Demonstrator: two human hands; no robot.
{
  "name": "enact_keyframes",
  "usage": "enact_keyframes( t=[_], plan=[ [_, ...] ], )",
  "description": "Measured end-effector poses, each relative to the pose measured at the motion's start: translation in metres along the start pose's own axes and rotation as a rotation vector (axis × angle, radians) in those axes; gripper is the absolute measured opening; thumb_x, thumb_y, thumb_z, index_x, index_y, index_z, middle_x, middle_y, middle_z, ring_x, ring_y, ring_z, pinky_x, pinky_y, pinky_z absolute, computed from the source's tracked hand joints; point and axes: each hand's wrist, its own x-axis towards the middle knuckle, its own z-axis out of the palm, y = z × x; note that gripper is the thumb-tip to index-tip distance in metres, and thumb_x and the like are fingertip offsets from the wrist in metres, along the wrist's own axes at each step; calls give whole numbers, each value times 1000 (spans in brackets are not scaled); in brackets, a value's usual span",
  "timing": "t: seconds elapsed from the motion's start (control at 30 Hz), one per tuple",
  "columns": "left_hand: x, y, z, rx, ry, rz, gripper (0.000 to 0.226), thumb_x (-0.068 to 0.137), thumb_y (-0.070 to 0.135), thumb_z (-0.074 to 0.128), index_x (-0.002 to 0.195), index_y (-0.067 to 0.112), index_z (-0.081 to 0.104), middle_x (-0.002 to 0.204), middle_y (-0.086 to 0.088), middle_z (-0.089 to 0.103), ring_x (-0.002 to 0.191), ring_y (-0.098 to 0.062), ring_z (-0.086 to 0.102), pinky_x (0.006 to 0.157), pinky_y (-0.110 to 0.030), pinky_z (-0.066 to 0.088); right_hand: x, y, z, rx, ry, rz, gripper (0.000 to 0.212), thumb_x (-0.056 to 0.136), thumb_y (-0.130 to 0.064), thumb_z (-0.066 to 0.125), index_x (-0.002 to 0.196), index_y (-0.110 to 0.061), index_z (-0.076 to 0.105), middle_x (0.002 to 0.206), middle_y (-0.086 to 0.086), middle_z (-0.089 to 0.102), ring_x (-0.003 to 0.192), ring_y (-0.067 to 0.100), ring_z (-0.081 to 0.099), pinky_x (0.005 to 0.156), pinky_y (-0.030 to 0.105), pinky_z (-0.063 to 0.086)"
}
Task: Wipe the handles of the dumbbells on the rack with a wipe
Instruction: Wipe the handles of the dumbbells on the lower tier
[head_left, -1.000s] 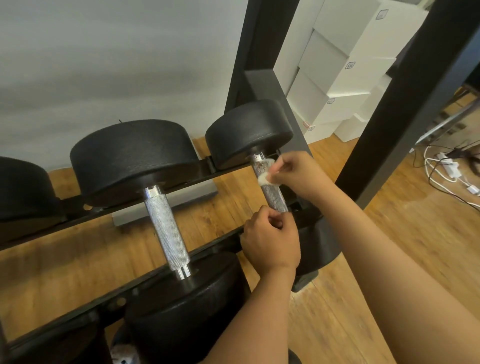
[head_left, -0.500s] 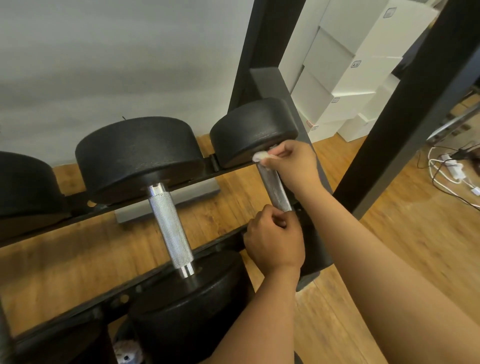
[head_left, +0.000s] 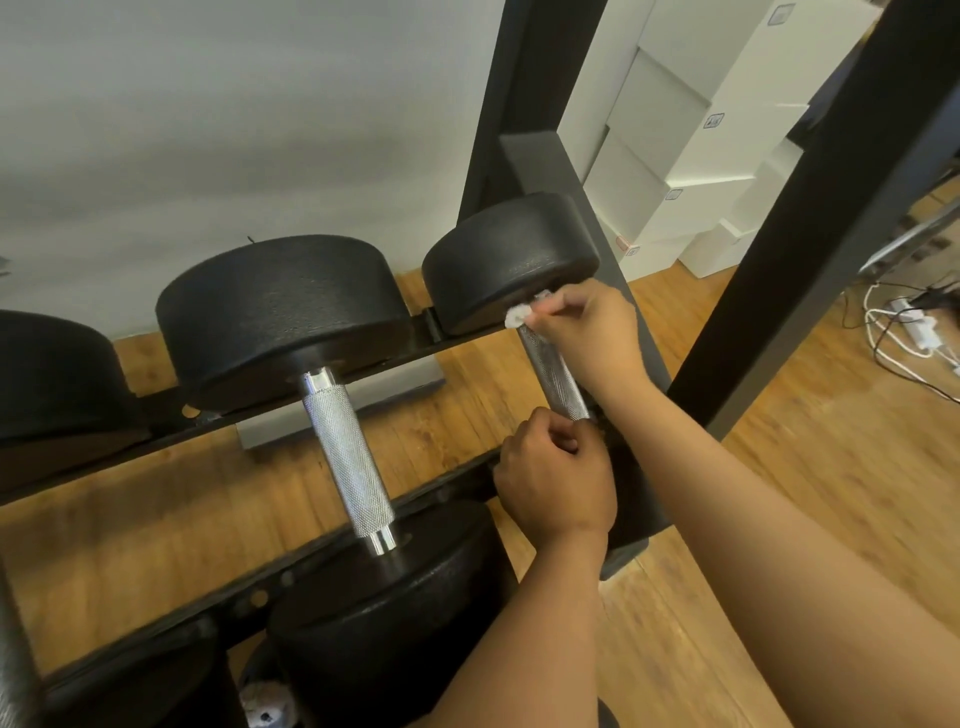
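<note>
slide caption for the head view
Right hand holds a white wipe at the far end of a dumbbell handle; left hand grips the near end.

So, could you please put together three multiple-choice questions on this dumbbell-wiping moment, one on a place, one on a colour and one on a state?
1. Where on the rightmost dumbbell's handle is the wipe?
A. at its far end, by the far head
B. at its middle
C. at its near end

2. What colour is the wipe?
A. blue
B. white
C. yellow

3. What is the left hand doing?
A. hanging open
B. holding a bottle
C. gripping the handle's near end

Answers: 1 A, the right hand holds it just under the far head; 2 B, it shows white against the black head; 3 C, its fingers curl round the handle's near end.
</note>
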Motion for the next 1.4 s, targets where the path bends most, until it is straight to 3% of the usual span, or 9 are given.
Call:
enact_keyframes(
  t=[0.13, 0.3, 0.5, 0.7, 0.8, 0.9, 1.03, 1.2, 1.4],
  plan=[
    [0, 2, -2, -6, -14, 15, 17, 89, 29, 56, 72, 28, 54, 71, 12, 55, 69, -1, 45, 80, -39, 49, 6, 0, -11, 5, -85, 12, 10, 83, -13, 75, 74, -19, 73, 85, 0, 71, 82, 6, 65, 67, 9, 45],
    [2, 2, 0, -42, -19, -56, 21, 90, 35, 55, 70, 31, 52, 72, 12, 56, 76, -8, 53, 76, -37, 50, 6, -2, -10, 95, -51, 13, 12, 83, -11, 74, 74, -19, 72, 83, -8, 69, 79, -2, 64, 69, 6, 47],
    [20, 4, -12, -529, 6, -462, 22, 98, 31, 50, 90, 18, 66, 87, 1, 68, 83, -14, 63, 65, -26, 42, -15, 15, -30, -133, -251, 8, 10, 77, -9, 80, 73, -7, 71, 79, -1, 69, 72, 6, 61, 64, 5, 45],
    [20, 14, -20, -330, -37, -162, 9, 91, 11, 65, 95, 19, 63, 86, 10, 62, 79, 0, 58, 58, -9, 43, -28, 19, -42, -272, -369, 51, 18, 71, -14, 83, 72, -7, 66, 75, -1, 65, 69, 9, 60, 61, 19, 47],
    [15, 16, -21, -282, 10, -65, 15, 88, 7, 68, 94, 20, 62, 84, 9, 61, 76, -2, 58, 54, -7, 43, -35, 17, -45, -248, -384, 53, 17, 73, -17, 83, 76, -14, 67, 81, -6, 62, 70, 4, 57, 58, 10, 40],
    [20, 17, -27, -259, 43, -30, 12, 88, 7, 68, 90, 17, 62, 81, 5, 60, 71, -3, 57, 53, -8, 42, -41, 18, -51, -172, -401, 78, 18, 74, -13, 82, 82, -22, 69, 95, -1, 65, 83, 11, 64, 71, 16, 51],
    [27, 20, -27, -240, -102, -61, 14, 87, 18, 73, 100, 16, 68, 91, 3, 67, 80, -6, 62, 57, -8, 45, -48, 18, -57, -129, -420, 33, 16, 82, -9, 73, 89, -22, 73, 97, -2, 64, 87, 11, 64, 81, 27, 55],
    [31, 18, -19, -276, -121, -105, 28, 80, 31, 80, 99, 16, 67, 87, 7, 66, 77, -3, 61, 57, -11, 43, -58, 19, -56, -13, -319, 30, 39, 88, 5, 51, 107, -28, 60, 90, -7, 68, 82, 9, 67, 77, 28, 56],
    [39, 18, -15, -403, -39, -200, 20, 84, 10, 75, 100, 13, 62, 92, 4, 63, 84, -10, 62, 60, -13, 45, -76, 22, -49, -104, -6, 149, 30, 95, -7, 48, 118, -19, 63, 111, -4, 64, 107, 11, 57, 90, 26, 48]
  ],
)
